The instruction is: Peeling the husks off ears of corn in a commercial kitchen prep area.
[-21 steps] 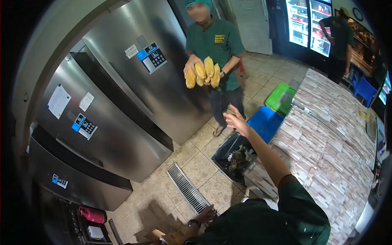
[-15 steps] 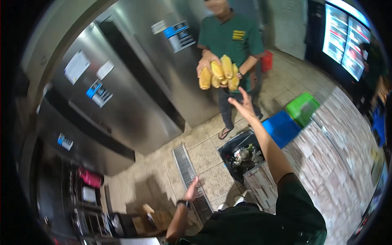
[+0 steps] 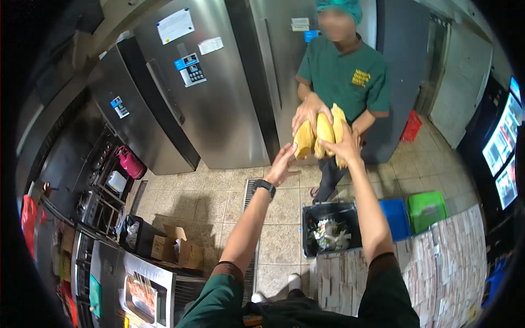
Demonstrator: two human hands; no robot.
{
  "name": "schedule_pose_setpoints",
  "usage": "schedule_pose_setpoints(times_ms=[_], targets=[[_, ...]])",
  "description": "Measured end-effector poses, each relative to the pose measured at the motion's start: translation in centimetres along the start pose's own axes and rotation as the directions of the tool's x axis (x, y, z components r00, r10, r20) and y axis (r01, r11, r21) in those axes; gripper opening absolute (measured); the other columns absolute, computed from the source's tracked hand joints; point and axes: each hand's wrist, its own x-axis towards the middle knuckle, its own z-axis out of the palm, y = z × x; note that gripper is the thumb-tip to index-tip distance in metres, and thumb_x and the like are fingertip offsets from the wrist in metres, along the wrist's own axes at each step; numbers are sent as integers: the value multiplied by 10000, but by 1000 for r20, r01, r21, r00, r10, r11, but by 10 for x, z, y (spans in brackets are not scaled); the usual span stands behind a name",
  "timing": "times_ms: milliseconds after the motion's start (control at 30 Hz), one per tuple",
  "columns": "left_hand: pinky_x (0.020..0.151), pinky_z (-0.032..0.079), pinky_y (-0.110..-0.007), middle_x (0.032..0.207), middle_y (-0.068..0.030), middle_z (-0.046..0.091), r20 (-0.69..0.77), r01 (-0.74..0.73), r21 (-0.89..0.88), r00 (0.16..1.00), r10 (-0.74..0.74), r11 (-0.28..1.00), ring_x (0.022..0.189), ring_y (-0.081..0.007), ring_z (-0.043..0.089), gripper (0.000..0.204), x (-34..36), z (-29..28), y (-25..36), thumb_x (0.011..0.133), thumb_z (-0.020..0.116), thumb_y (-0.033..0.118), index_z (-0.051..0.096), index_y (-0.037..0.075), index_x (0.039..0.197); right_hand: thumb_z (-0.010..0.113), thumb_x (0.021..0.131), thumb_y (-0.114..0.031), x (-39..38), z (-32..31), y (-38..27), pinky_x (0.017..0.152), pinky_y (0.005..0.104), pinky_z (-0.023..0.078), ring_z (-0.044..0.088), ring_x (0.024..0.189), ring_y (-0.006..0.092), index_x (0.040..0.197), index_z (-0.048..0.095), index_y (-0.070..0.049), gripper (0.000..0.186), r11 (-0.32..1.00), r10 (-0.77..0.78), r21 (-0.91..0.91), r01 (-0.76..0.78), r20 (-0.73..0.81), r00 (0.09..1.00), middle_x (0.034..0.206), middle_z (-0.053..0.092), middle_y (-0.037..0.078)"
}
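A co-worker in a green shirt (image 3: 333, 65) stands facing me and holds a bunch of yellow ears of corn (image 3: 324, 131), one hand over the top. My right hand (image 3: 348, 146) is at the right side of the bunch, thumb and fingers around an ear there. Just left of and below the bunch is my left hand (image 3: 281, 167), fingers apart, with nothing in it. Its fingertips come close to the leftmost ear; whether they touch cannot be told. A dark watch (image 3: 265, 187) is on my left wrist.
Below the corn, a black bin (image 3: 307, 232) holds scraps. Right of it are a blue container (image 3: 395, 216), a green container (image 3: 426, 212) and a wood-patterned counter (image 3: 454, 262). Steel refrigerators (image 3: 202, 109) line the back; a cardboard box (image 3: 188, 254) sits lower left.
My right hand has reached the corn and closed around part of it. My left hand has risen from low down to beside the bunch. The view has turned, and the co-worker holds the corn nearer.
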Motion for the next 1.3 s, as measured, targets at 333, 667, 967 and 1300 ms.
schedule_pose_setpoints(times_ms=[333,667,967,1300], targets=[[796,578,-383,1082,-124,641,91,64,-334,995,-35,940,914,-238,670,493,-50,1,-21,881,665,299,519,31,1268,909,559,-387,-54,25,-41,1086,430,365,421,1327,384,1495,179,26,1257,973,-226,56,223,47,973,1423,398,292],[984,468,-325,1308,-64,536,112,-190,-473,956,273,861,1214,-181,517,878,-198,5,-73,767,753,69,269,115,1498,773,655,-79,-228,0,-74,1119,450,325,359,1364,319,1526,158,-36,1067,761,-253,622,185,21,967,1519,299,196],[1077,369,-347,1401,-101,475,225,-126,-308,954,200,943,1297,-193,447,891,-276,-2,-85,756,781,106,282,102,1494,752,723,-114,-308,0,-38,1136,456,264,280,1394,335,1557,82,-114,1069,707,-206,707,-11,221,953,1563,194,177],[1016,423,-308,1259,-47,546,63,-227,-161,969,239,961,1177,-151,512,714,-319,-14,-105,718,832,88,463,51,1329,787,727,-244,-338,12,-76,1152,388,211,238,1411,285,1553,25,-71,1138,763,-331,638,103,249,910,1556,181,179]])
